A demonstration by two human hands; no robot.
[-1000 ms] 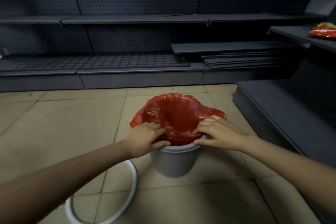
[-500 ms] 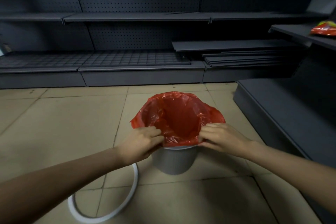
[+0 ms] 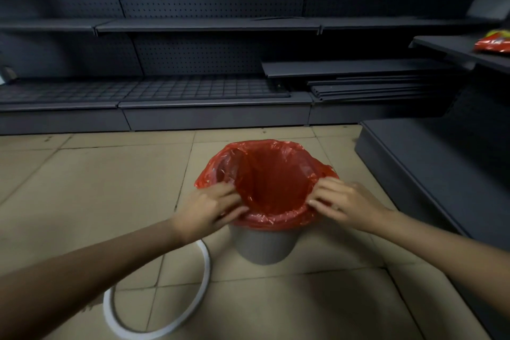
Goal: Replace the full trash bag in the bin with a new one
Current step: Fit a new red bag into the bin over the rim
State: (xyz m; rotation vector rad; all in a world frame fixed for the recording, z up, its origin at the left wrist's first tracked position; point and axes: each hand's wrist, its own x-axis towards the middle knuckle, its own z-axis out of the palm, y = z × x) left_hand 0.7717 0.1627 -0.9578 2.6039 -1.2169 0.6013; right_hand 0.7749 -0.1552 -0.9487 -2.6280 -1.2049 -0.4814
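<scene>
A small grey bin (image 3: 264, 243) stands on the tiled floor, lined with a red plastic trash bag (image 3: 271, 179) whose mouth is spread wide and folded over the near rim. My left hand (image 3: 205, 208) pinches the bag's edge at the bin's left side. My right hand (image 3: 343, 203) grips the bag's edge at the right side. The bag's inside looks hollow; its bottom is in shadow.
A white plastic ring (image 3: 162, 306) lies on the floor left of the bin, partly under my left forearm. Dark shelving (image 3: 209, 26) runs along the back and a low dark platform (image 3: 441, 174) stands close on the right. A red packet (image 3: 492, 44) lies on the right shelf.
Both hands have slid apart along the bin's rim to its sides, and the bag's mouth has opened wider and its near edge now wraps over the rim.
</scene>
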